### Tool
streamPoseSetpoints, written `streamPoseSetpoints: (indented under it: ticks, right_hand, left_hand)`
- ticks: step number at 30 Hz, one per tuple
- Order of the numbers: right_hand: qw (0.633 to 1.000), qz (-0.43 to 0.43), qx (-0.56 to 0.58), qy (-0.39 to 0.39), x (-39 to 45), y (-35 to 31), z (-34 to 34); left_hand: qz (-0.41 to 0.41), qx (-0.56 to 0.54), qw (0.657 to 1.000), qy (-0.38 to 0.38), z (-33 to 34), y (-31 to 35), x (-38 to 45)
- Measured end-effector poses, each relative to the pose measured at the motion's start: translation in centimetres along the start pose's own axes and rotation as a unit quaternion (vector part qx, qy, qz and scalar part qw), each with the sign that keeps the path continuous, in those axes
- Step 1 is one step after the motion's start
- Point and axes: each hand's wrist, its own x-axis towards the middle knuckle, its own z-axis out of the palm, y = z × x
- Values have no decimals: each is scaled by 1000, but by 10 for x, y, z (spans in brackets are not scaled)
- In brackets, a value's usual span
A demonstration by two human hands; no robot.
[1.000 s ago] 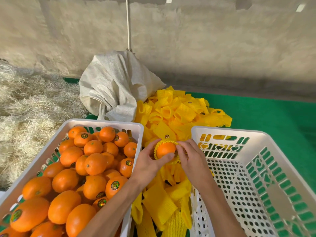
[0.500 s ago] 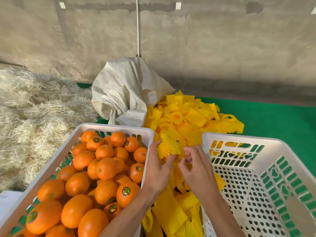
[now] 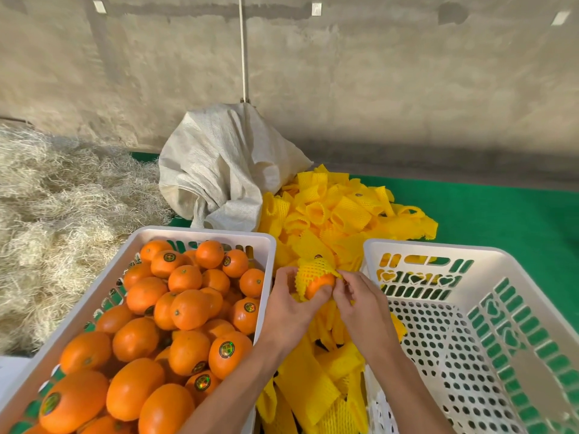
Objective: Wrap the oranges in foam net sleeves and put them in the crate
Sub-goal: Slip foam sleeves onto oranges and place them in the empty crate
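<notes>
Perforated plastic crate (image 3: 476, 255) (glossy), foam sleeve (image 3: 311, 270)

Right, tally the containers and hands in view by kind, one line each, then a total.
White crates: 2, the left crate with loose oranges and the right crate with none in view
White woven sack: 1
Hands: 2, left hand and right hand, both on one half-sleeved orange
Total: 5

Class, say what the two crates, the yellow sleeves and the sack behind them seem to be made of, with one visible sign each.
Crates: likely moulded plastic, smooth white, punched holes.
Yellow sleeves: apparently foam netting, matte, open mesh.
Sack: probably woven plastic fabric, fine weave, crumpled.
</notes>
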Motion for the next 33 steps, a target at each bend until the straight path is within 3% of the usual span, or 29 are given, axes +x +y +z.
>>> streamPoseSetpoints:
  ticks: [4,9,12,15,18,23,28,33]
  right_hand:
    - [996,-37,-29,75,1,-3,-1]
    - [989,-102,-29,106,-3,-16,3]
    - [998,-36,11,54,-7,-19,3]
    - [997,53,20,-48,-11,-15,8]
    - [992,80,23,-91,-12,-14,10]
    - [995,69,40,-54,-6,-10,2]
    - [994,86,63,-5,-3,-13,0]
    - [999,0,21,40,-7,-24,6]
  left_hand:
    - [8,42,998,41,-1,1,3]
    - [36,2,998,57,-6,0,4]
    - [74,-30,997,22,-7,0,5]
    - [86,-61,994,-3,-9,-1,5]
    - [87,-78,993,-23,-6,2,1]
    - [87,-89,992,-17,-2,5,0]
    - [91,-89,991,38,-3,6,2]
    - [112,-85,985,98,-4,8,0]
